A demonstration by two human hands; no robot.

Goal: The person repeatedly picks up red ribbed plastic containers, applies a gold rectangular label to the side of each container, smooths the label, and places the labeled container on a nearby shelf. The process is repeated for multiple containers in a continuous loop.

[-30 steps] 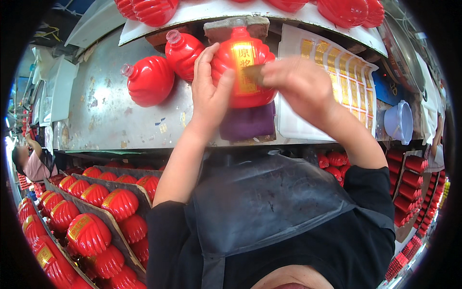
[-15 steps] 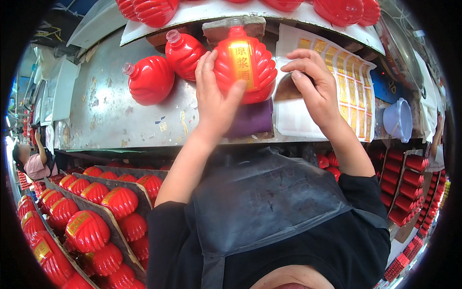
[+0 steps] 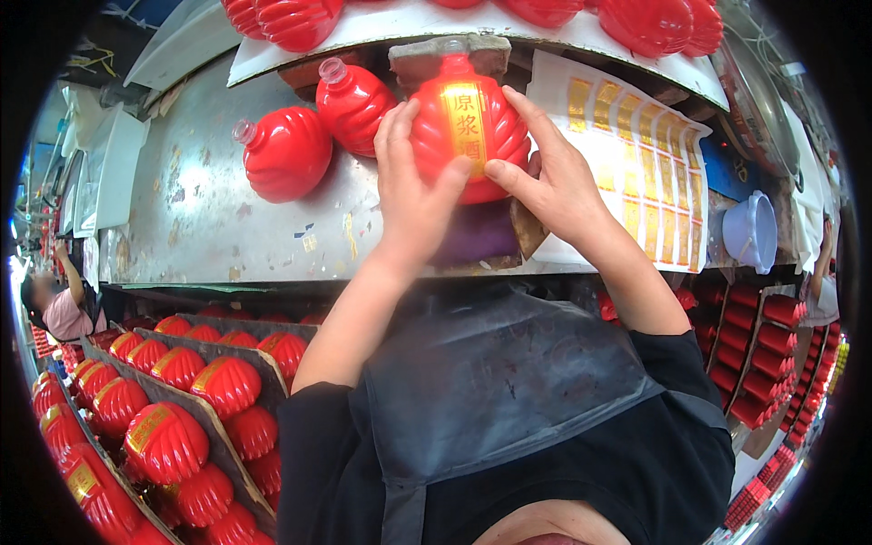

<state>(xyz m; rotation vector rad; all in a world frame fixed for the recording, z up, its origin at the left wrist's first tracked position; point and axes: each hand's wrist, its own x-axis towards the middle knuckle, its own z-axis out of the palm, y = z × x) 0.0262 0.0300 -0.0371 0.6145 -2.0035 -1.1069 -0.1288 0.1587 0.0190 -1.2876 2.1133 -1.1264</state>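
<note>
A red ribbed bottle (image 3: 427, 136) with a clear neck lies on the bench, its neck end against a block (image 3: 413, 59). Down its front runs a gold label (image 3: 470, 113). My left hand (image 3: 413, 177) wraps the bottle's left side, thumb on the label's lower left edge. From the right, my right hand (image 3: 554, 177) clasps it too, thumb by the label's lower right edge. Purple cloth (image 3: 477, 238) shows beneath the bottle. Beside my right hand lies a sheet of gold labels (image 3: 649, 159), partly covered by that hand.
Two unlabelled red bottles (image 3: 289, 154) lie left on the metal bench (image 3: 182, 227). More red bottles stand on a white shelf (image 3: 363, 32) at the back. A lilac bucket (image 3: 750, 232) sits at the right edge. Racks of labelled bottles (image 3: 168, 438) fill the lower left; a person (image 3: 65, 309) is beyond.
My right hand has moved left from above the label sheet onto the bottle's right side. My left hand stays on the bottle. The view has shifted slightly.
</note>
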